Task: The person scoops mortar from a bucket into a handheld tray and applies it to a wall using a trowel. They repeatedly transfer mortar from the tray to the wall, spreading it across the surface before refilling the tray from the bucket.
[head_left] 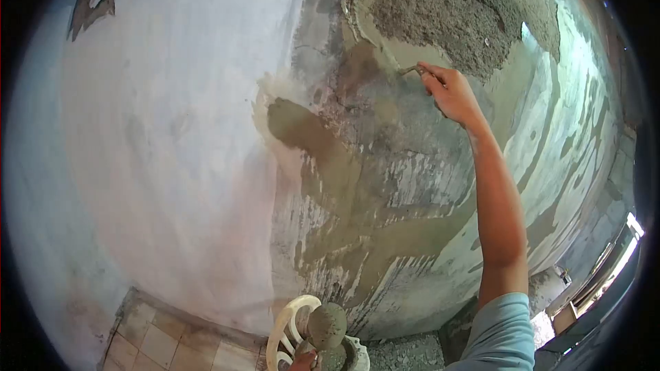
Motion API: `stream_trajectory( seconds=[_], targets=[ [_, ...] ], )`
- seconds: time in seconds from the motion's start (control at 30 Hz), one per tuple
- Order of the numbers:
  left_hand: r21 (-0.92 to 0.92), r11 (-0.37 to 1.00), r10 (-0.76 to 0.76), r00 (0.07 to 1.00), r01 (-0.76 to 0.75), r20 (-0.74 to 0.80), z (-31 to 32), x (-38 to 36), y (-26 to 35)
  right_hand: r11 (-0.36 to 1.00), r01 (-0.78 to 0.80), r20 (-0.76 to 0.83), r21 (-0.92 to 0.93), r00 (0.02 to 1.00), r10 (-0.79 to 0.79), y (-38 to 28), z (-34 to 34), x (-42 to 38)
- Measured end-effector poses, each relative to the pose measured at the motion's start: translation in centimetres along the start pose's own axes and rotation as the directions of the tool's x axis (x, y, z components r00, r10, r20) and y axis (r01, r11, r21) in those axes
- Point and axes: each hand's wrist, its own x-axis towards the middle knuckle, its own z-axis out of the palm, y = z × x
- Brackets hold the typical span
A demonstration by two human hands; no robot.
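Observation:
High on the wall, my right hand (448, 93) is closed round the handle of a small trowel (410, 69). Its bent metal neck points left, and its blade lies against wet plaster at the lower edge of a rough mortar patch (440, 17). Only part of my left hand (302, 361) shows, at the bottom edge, with the fingers curled. It is beside a rounded grey mass of mortar (326, 325) and more mortar below it; what the fingers grip is mostly hidden.
A white plastic chair (280, 335) stands at the bottom, close to my left hand. Painted wall (172, 130) spreads to the left, with a peeled spot at the top. Floor tiles (159, 345) lie at lower left. Grey rubble (409, 352) lies along the wall's foot.

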Motion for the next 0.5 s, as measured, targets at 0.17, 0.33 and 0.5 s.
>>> stream_trajectory(
  seconds=[0.17,0.33,0.5],
  targets=[
    [0.488,0.872,0.117,0.982,-0.032,-0.146,1.8,-1.0,-0.7,0.986,-0.008,-0.215,0.169,0.976,0.045,-2.6,0.7,5.1],
    [0.449,0.894,0.109,0.975,-0.012,-0.192,5.8,-3.9,1.0,0.949,0.106,-0.407,-0.298,0.885,-0.227,-5.3,2.7,12.8],
    [0.364,0.930,0.052,0.963,0.050,-0.265,13.0,-9.4,4.5,0.886,0.235,-0.380,-0.399,0.837,-0.393,-3.5,1.9,15.6]
  ],
)
